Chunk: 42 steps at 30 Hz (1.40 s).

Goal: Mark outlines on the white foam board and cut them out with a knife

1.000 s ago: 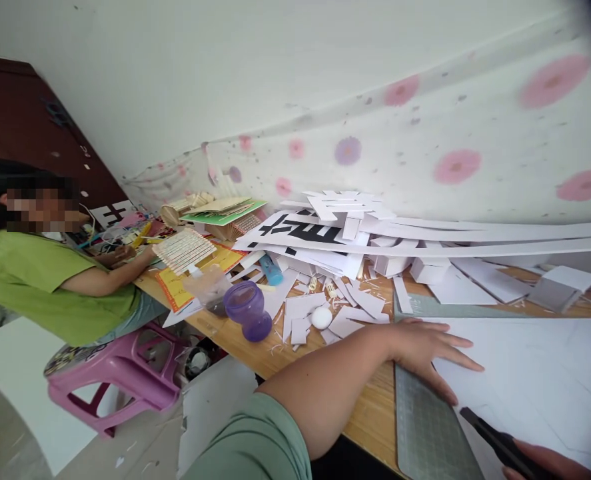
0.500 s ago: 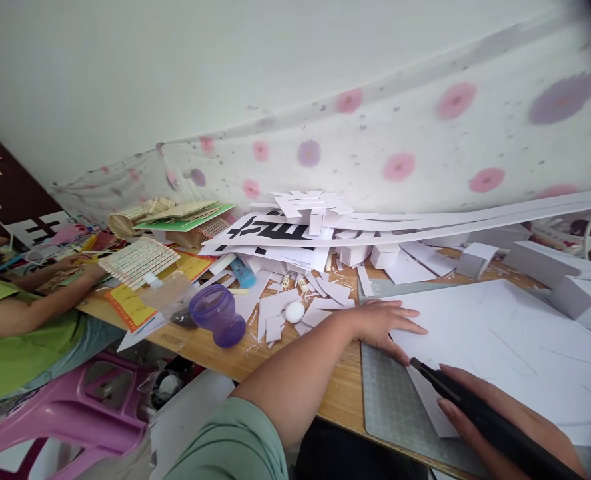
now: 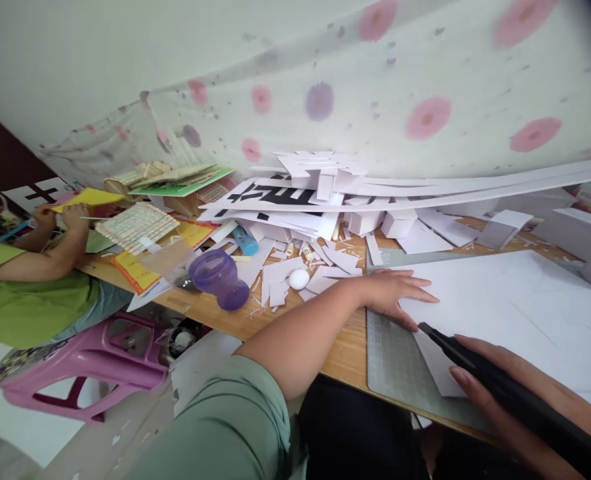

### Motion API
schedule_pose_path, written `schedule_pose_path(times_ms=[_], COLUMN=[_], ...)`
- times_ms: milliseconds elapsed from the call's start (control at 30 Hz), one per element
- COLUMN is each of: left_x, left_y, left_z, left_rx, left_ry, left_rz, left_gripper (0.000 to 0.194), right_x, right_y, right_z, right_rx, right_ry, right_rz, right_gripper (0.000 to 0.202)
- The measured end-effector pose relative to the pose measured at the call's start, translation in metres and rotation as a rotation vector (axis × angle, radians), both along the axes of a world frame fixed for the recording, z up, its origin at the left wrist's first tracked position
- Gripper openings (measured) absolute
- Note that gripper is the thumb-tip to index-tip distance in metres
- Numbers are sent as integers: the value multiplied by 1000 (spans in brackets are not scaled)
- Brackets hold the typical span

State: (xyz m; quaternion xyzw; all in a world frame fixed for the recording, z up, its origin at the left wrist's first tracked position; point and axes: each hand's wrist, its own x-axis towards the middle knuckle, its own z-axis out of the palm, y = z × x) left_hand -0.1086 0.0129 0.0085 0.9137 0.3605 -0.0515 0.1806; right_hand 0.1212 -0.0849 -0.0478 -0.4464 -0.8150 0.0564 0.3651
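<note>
Noting the head view, our only one: we have the left hand palm down near the far left corner of the cutting mat, fingers spread, grasping nothing. Its fingers lie on the left edge of a large white sheet, which covers much of the mat and bears a few thin lines. Our right hand is wrapped around a black cutter, its tip directed at the left thumb and just beside it. We cannot tell whether the tip touches the sheet, nor whether a blade is out.

Toward the mat's front edge, a narrow white flap shows below the cutter; we cannot tell whether it belongs to the sheet. Left of the mat, on the wooden table, we record paper scraps, a white ball and, near the front edge, a purple cup. At the table's left end a co-worker in a green top handles something yellow.

Risks, in our judgement: with the tip so near the thumb, a slip could nick it. Light pressure from the spread fingers might let the sheet swivel, giving a crooked edge. Our left forearm, reaching across the table's front edge, could drag scraps if it swung left.
</note>
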Motion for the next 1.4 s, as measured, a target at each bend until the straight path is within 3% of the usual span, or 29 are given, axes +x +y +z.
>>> schedule_pose_path(times_ms=[233, 367, 600, 1000, 1400], left_x=[1, -2, 1, 1, -2], left_y=[5, 8, 9, 9, 15], left_z=[3, 2, 2, 2, -7], left_rx=[-23, -21, -2, -11, -26], left_ry=[-34, -48, -5, 6, -49], left_rz=[8, -9, 5, 10, 5], left_gripper=[72, 72, 75, 75, 77], right_x=[-12, -17, -19, -20, -25], right_y=[-7, -6, -9, -7, -11], right_z=[30, 31, 28, 25, 29], right_rx=[-171, -226, -167, -122, 86], right_ry=[175, 216, 215, 194, 80], right_rz=[-194, -118, -34, 12, 143], right_gripper=[26, 21, 16, 20, 20])
